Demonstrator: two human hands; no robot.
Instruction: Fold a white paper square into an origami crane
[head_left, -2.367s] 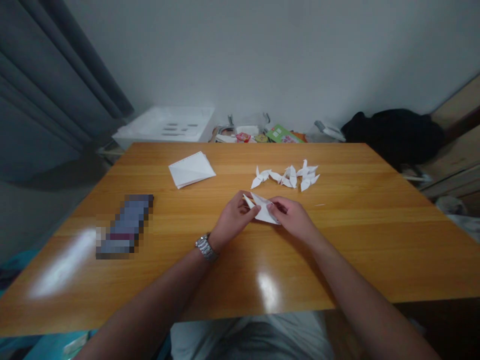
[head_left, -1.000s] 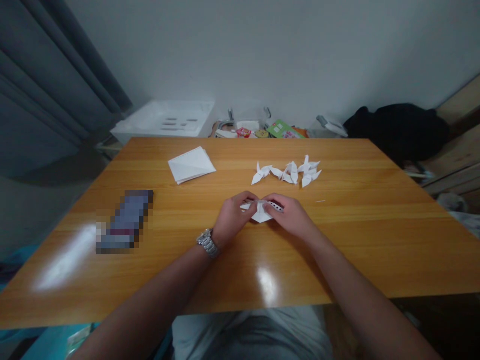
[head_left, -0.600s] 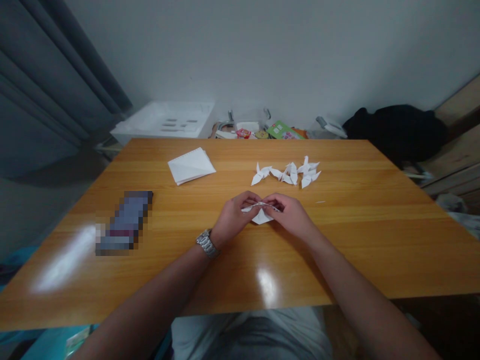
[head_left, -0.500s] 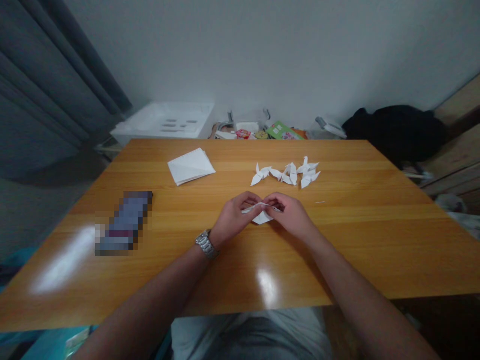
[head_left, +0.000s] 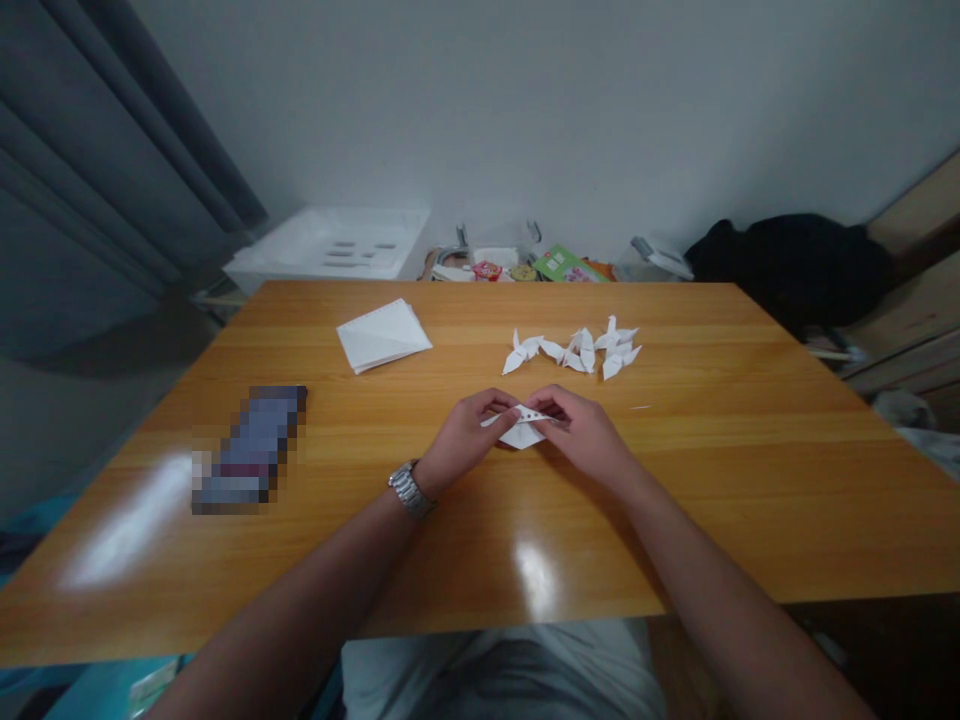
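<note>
Between my two hands is a small folded piece of white paper, with a row of dark punched holes along its upper fold. My left hand, with a metal watch at the wrist, pinches the paper's left side. The right side is pinched by my right hand, whose curled fingers are partly hidden behind the paper. Just beyond the hands lie several folded white paper cranes in a loose row. A stack of white paper sheets rests farther back on the left.
The wooden table carries a blurred-out phone on the left and a thin paper sliver on the right. Behind the table stand a white plastic tray, a green packet and a black cloth-like heap.
My left fingers have shifted slightly left along the paper, away from the right hand's fingertips. The upper fold with its holes now shows between the thumbs.
</note>
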